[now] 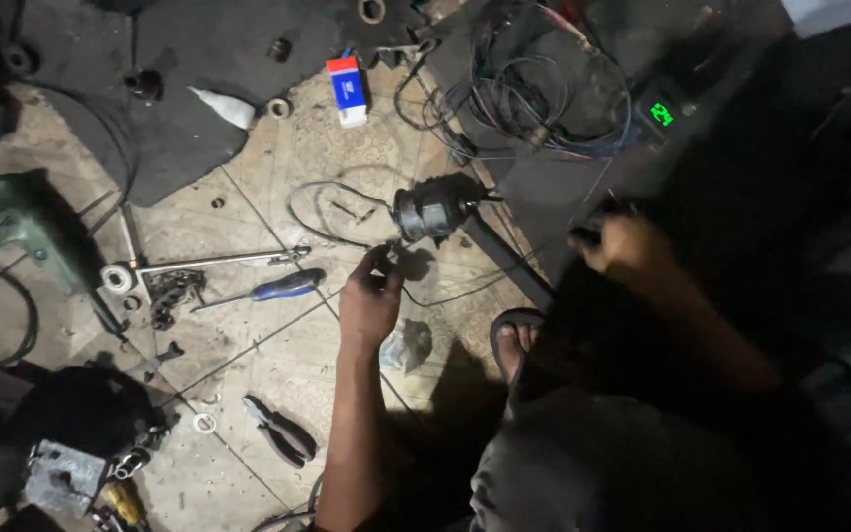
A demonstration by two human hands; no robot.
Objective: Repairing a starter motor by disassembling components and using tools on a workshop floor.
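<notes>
Two hands working over tiled floor (278, 177), largest first. Small dark motor (432, 208) lying near floor's top-centre, beside wire tangle (534, 99). Left hand (370, 296) pinching thin wire (332, 202) just below motor. Right hand (622, 243) curling round something dark; grip unclear. Blue screwdriver (268, 290), pliers (281, 432) lying w/in reach. Risk, prob.: tugging wire could be dragging motor over.
</notes>
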